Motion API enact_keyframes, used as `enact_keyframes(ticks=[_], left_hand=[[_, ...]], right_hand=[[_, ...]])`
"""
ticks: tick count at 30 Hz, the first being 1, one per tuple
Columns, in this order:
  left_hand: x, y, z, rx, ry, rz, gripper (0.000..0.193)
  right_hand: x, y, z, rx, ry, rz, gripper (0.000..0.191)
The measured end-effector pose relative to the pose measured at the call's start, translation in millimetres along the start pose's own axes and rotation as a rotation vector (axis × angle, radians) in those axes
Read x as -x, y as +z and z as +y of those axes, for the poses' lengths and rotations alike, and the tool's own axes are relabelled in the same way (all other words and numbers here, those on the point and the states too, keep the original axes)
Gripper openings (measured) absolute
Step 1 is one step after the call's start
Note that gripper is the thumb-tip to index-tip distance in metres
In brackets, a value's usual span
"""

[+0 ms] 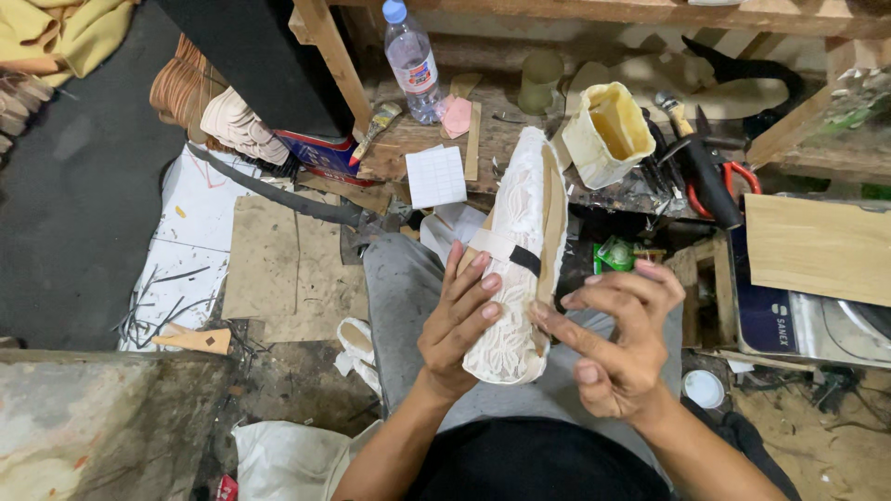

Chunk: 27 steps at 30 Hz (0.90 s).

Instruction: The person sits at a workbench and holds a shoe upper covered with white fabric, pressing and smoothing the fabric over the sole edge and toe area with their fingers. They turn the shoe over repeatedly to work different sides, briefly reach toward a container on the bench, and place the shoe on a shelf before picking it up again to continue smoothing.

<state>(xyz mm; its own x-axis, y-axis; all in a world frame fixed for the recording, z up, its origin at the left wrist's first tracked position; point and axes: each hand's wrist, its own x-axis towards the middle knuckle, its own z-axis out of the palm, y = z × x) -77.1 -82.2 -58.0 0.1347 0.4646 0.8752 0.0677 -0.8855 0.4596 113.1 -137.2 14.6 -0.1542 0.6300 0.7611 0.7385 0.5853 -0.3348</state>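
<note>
A shoe form covered in white lace fabric point(516, 243), with a tan sole edge and a black strap across it, rests upright on my lap. My left hand point(457, 327) grips its lower left side. My right hand point(616, 341) hovers beside its lower right edge, fingertips pinched together at the lace rim. Whether those fingers hold anything small I cannot tell.
A low wooden bench point(418, 137) ahead carries a plastic water bottle point(412, 61), a brush point(373, 132), a yellowish glue-stained container point(608, 132) and red-handled pliers point(719, 174). A wooden board point(817, 246) lies at right. Cardboard sheets point(283, 264) and a stack of soles point(215, 107) lie at left.
</note>
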Motion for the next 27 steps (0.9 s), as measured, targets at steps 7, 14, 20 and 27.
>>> enact_keyframes(ticks=[7, 14, 20, 27], left_hand=[[0.5, 1.7, -1.0, 0.003, -0.011, -0.006, 0.038], [0.2, 1.6, -0.4, 0.025, -0.016, 0.009, 0.040], [1.1, 2.3, -1.0, 0.003, -0.037, 0.010, 0.038], [0.4, 3.4, -2.6, 0.009, -0.045, 0.016, 0.037]], right_hand=[[4.5, 3.3, 4.3, -0.016, -0.008, 0.004, 0.051], [2.3, 1.7, 2.8, -0.034, 0.001, -0.015, 0.055], [-1.4, 2.2, 2.6, -0.070, 0.024, 0.002, 0.054], [-1.4, -1.4, 5.3, -0.040, 0.011, -0.009, 0.054]])
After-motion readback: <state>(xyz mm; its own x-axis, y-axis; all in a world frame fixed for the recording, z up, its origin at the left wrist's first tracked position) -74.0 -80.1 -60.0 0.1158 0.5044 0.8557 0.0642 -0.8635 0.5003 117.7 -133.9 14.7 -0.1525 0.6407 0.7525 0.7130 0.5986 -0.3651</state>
